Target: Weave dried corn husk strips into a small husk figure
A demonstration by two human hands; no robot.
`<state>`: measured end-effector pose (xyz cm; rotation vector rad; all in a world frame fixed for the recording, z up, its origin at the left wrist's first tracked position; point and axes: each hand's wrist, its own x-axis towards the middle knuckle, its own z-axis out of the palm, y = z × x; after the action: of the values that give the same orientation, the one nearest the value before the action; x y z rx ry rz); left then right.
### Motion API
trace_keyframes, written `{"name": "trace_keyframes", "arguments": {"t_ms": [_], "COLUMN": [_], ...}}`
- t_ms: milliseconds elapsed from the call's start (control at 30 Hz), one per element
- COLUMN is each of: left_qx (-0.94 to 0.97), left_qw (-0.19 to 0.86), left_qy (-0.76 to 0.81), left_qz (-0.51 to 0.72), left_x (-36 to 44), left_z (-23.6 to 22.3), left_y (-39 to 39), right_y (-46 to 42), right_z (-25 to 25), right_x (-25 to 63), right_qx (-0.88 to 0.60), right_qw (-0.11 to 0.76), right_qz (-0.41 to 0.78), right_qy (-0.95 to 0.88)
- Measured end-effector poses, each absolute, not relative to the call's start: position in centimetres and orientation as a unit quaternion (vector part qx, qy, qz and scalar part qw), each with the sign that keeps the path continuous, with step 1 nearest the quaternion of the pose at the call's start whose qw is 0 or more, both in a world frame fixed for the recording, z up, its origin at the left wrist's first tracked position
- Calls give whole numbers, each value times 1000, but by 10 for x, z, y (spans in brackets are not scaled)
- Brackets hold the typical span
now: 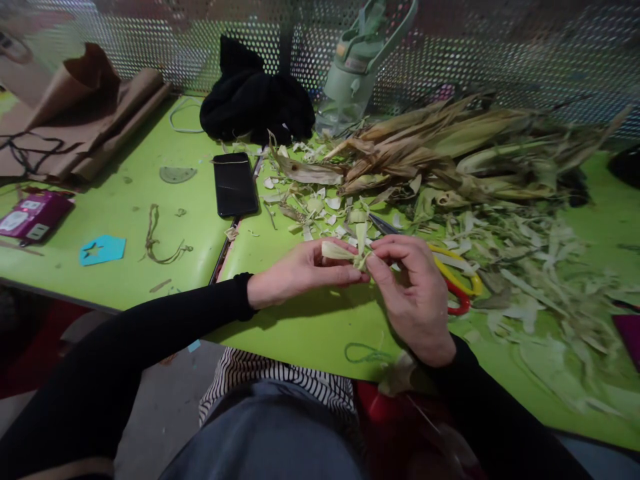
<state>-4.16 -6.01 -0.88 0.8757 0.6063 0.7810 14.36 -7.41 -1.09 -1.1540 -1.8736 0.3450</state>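
Between my two hands, over the front of the green table, is a small pale folded piece of corn husk (pixel 340 252) with strips sticking out to the left and upward. My left hand (pixel 320 267) is closed on it, thumb in front and fingers behind. My right hand (pixel 413 287) pinches its right end between thumb and fingertips. Scissors with yellow and red handles (pixel 463 283) lie just beyond and right of my right hand, partly hidden by it. A loop of green string (pixel 369 353) rests on the table below my hands.
Dried corn husks (pixel 425 147) are heaped at the back right, with husk scraps (pixel 565 300) strewn around. A phone (pixel 235 185), a green bottle (pixel 350 80), black cloth (pixel 257 100), brown paper (pixel 90 113), a protractor (pixel 177 175) and a blue tag (pixel 103 250) also lie on the green table (pixel 285 333).
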Motion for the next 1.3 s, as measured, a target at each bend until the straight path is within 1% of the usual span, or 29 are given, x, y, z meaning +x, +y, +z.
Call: {"name": "trace_keyframes", "arguments": {"t_ms": [133,233,300,433,567,633,733,800,900,967,1067,1167,1300], "left_qx": [402,375,362,364,377,371,379,410,478,513,537,542,544], "left_qw": [782,783,782,773,778,786,791,781,744,724,709,706,712], "left_qy": [294,314,326,337,315,308,308,301,291,289,291,292,291], "left_qz": [375,384,389,396,391,388,370,363,364,361,352,350,335], "left_x": [-40,-40,-41,-43,-45,-46,-46,-46,-46,-49,-52,-55,-58], "left_z": [-11,-13,-14,-15,-14,-13,-13,-12,-8,-4,1,2,-2], "left_y": [-60,-58,-57,-55,-54,-54,-54,-55,-55,-54,-51,-47,-42], "right_y": [-74,-75,-76,-79,-78,-75,-71,-71,-73,-76,-80,-80,-75], "right_z": [-12,-13,-13,-10,-4,-2,-2,-3,-3,0,4,3,-6], "right_x": [144,144,144,143,146,148,149,148,145,145,145,146,146], "right_qx": [-450,-419,-401,-371,-354,-394,-460,-470,-464,-459,-447,-445,-470], "right_qw": [441,441,422,375,381,385,345,308,301,307,314,317,303], "right_qz": [128,59,21,-1,-3,29,149,234,318,342,333,327,349], "right_qy": [-766,-792,-813,-850,-854,-834,-804,-793,-770,-760,-769,-772,-752]}}
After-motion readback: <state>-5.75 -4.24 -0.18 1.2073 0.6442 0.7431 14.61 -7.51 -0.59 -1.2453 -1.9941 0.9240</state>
